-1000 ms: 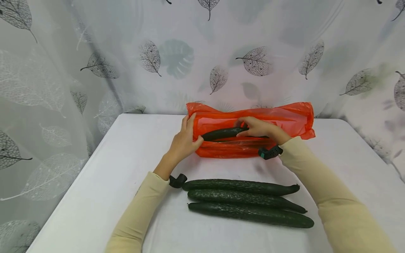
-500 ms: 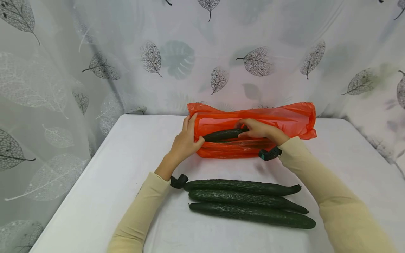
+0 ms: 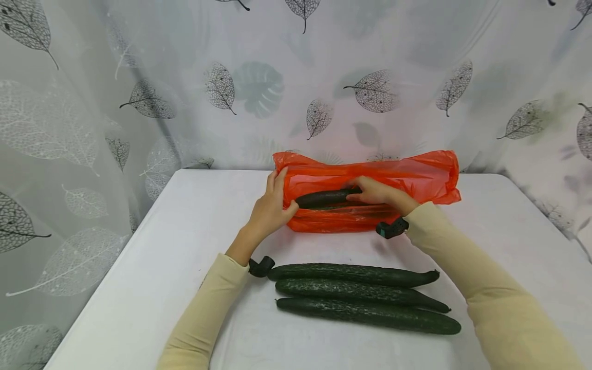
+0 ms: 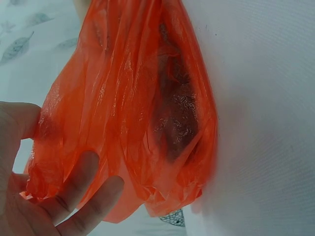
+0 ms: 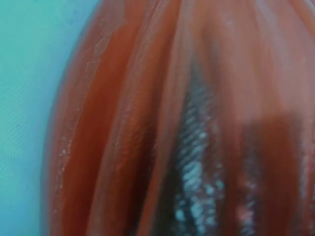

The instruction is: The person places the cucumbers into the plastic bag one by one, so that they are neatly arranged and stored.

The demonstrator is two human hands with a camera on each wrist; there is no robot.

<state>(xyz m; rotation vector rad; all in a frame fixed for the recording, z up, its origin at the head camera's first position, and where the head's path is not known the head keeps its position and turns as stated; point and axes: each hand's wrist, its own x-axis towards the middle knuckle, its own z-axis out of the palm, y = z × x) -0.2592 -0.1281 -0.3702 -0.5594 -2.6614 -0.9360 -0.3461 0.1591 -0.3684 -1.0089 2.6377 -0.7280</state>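
A person's two hands work at a red plastic bag [image 3: 333,222] lying lengthwise near the far edge of a white tabletop [image 3: 213,216]. A dark green cucumber [image 3: 324,199] lies in the bag's opening, its left end close to the thumb of the left hand [image 3: 270,209]. That hand's fingers are spread and fairly straight against the bag's left end, thumb well apart from them; the left wrist view shows the red film between and against them. The right hand [image 3: 375,192] reaches into the bag and holds the cucumber toward its right, thumb on the near side, fingers curled over the far side, their tips blurred or hidden. Nearer the viewer, three loose cucumbers [image 3: 363,293] lie side by side. A leaf-patterned curtain [image 3: 277,67] hangs behind.
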